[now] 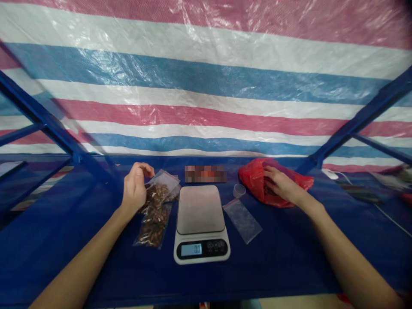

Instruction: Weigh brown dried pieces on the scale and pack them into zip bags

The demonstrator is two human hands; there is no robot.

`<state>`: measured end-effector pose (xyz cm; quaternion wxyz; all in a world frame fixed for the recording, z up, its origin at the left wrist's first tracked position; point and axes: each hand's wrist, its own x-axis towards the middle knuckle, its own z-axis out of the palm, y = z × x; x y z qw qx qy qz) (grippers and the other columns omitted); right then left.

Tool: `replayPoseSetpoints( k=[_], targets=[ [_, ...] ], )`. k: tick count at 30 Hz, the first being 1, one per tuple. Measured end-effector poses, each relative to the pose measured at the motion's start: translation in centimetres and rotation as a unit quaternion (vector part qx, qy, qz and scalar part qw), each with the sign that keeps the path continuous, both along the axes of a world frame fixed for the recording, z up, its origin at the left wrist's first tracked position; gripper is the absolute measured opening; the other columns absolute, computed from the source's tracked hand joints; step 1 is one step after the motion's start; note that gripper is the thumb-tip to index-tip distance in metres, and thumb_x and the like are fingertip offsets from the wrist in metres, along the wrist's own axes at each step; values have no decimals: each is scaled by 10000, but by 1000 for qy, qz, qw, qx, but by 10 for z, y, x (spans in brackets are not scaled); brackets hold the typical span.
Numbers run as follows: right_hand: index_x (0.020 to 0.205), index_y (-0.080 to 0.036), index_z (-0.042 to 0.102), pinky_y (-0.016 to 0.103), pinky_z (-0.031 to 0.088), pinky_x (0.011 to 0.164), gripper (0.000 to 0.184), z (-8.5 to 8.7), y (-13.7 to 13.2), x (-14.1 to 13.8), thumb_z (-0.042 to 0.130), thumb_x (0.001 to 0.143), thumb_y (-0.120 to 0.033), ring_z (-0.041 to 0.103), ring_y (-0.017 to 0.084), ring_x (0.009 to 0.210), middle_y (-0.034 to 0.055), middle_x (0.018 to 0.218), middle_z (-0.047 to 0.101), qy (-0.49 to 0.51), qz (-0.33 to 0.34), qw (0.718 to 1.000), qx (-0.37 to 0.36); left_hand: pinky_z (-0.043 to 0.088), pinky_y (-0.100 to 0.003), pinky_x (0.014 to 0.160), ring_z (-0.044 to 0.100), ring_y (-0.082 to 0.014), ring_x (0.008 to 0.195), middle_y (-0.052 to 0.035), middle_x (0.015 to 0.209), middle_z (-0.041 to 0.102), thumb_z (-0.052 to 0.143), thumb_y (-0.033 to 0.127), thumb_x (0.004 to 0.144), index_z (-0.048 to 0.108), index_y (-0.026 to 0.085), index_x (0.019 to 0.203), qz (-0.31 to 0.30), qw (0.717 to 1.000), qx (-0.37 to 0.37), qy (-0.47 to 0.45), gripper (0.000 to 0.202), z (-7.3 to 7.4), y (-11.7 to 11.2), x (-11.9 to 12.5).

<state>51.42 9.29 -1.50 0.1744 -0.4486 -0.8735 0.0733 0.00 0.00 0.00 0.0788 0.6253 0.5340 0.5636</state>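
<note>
My left hand [135, 185] is beside a pile of small clear zip bags [156, 214] filled with brown dried pieces, whose exact kind I cannot make out. Its fingers are loosely bent, apart from the thumb, and I see nothing in them. My right hand [281, 184] reaches into the mouth of a red plastic bag [252, 174], fingers stretched and tips partly hidden inside. Between my hands stands a white digital kitchen scale [201, 210], its display [191, 249] reading 0.0 and its plate bare. A small clear plastic cup [239, 191] and a flat, empty-looking zip bag [243, 220] lie right of the scale.
A blurred-out reddish-brown item [206, 174] lies behind the scale. The blue table [283, 266] backs onto a striped plastic sheet [206, 111]. Blue metal frame bars [354, 120] slant up on both sides. A white cable [391, 219] runs along the right.
</note>
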Motion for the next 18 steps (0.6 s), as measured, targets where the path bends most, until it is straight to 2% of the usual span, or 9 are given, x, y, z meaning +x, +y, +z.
replayPoseSetpoints(
  k=[4,6,8,11,14,18],
  targets=[
    [1240,-214,769,533,558,1086,410,-10,4,6,574,896,-107,676,346,1225,164,1318,684,8,-1,999,35,498,-312,774,600,-166,776,-23,826,644,306,510,1092,587,189,950,-7,1000,-14,9,449,-4,3,-1],
    [1260,-219,761,550,544,1101,455,-13,3,5,571,869,-86,648,359,1264,163,1344,664,1,-8,999,47,493,-307,775,597,-159,777,-17,830,640,318,501,1094,589,180,959,-10,1000,-19,12,441,-4,4,-3],
    [1270,-216,754,574,522,1124,527,-14,3,3,538,825,-34,619,371,1307,164,1332,669,-11,-16,999,44,493,-305,773,597,-156,775,-11,832,638,331,493,1095,592,178,966,-13,1000,-22,14,429,-5,4,-4],
    [1257,-209,749,540,521,1134,604,-14,2,1,476,772,25,627,347,1304,155,1285,682,-16,-12,1000,20,496,-304,764,600,-154,768,-6,832,638,343,480,1095,599,182,976,-12,1000,-21,16,410,-5,6,-7],
    [1201,-192,749,488,561,1069,491,-11,2,4,457,850,-12,676,322,1195,166,1236,665,-4,-18,1000,21,494,-306,758,600,-154,760,-6,828,639,356,470,1093,609,187,977,-10,1000,-18,23,397,-6,6,-8],
    [1158,-178,729,522,572,1018,305,-9,3,10,507,951,-156,677,345,1132,182,1213,650,15,-43,998,40,498,-304,745,608,-152,745,-6,818,646,366,470,1090,620,190,1020,-13,999,-16,26,384,-8,6,-8]
  ],
)
